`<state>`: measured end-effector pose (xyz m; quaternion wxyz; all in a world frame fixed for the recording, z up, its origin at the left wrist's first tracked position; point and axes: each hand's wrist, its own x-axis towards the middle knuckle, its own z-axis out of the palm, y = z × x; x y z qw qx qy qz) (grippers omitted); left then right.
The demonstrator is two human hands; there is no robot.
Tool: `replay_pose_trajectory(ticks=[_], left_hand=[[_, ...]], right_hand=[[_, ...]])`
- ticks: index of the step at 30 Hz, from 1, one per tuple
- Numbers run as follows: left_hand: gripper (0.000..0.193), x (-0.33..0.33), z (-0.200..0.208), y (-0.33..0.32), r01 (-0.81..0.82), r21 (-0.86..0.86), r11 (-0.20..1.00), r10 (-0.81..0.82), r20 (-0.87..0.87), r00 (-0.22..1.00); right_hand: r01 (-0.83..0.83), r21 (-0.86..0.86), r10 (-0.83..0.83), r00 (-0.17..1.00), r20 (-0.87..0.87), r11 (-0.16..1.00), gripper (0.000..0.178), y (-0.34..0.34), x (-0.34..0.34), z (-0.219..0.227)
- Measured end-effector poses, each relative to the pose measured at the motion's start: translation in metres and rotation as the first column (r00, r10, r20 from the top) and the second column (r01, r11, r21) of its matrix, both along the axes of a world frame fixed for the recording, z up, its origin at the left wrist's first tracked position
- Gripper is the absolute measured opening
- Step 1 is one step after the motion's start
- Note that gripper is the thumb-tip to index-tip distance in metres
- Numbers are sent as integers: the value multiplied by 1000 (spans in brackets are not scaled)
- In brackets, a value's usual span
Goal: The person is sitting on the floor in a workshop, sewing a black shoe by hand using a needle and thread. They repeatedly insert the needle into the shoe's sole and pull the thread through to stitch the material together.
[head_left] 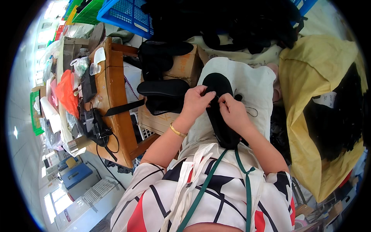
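A black cloth shoe (219,82) lies lengthwise on the white cloth (255,83) over my lap, its rounded toe end pointing away from me. My left hand (196,102) grips the shoe's left edge with thumb and fingers. From the other side my right hand (234,113) pinches at the middle of the shoe, close to my left thumb. Whatever is between the right fingertips is too small to make out. A thin dark thread (253,111) curls on the cloth beside the right hand. A gold bracelet is on my left wrist.
Black shoes (164,88) sit on cardboard boxes (184,67) to the left. Beyond them stands a wooden table (112,92) with bags and cables. A blue basket (129,17) and a heap of black pieces (232,23) lie ahead. At right is a yellow sack (299,85) containing black pieces.
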<state>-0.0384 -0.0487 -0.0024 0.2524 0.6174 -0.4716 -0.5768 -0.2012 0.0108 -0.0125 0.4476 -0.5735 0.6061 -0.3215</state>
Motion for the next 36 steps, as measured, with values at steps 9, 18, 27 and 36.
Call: replay_pose_trajectory(ticks=[9, 18, 27, 36], left_hand=[[22, 2, -2, -9, 10, 144, 989, 7, -114, 993], [19, -3, 4, -8, -31, 163, 986, 50, -119, 992], [19, -2, 3, -14, 14, 200, 980, 17, -151, 988], [12, 6, 1, -16, 32, 337, 941, 62, -265, 962]], right_hand=[[-25, -284, -40, 975, -221, 959, 12, -1, 13, -24], [-128, -183, 106, 986, -126, 975, 9, -7, -9, -9], [-75, -174, 61, 995, -85, 982, 8, -6, -6, -11], [75, -162, -98, 986, -136, 984, 13, 0, 21, -16]])
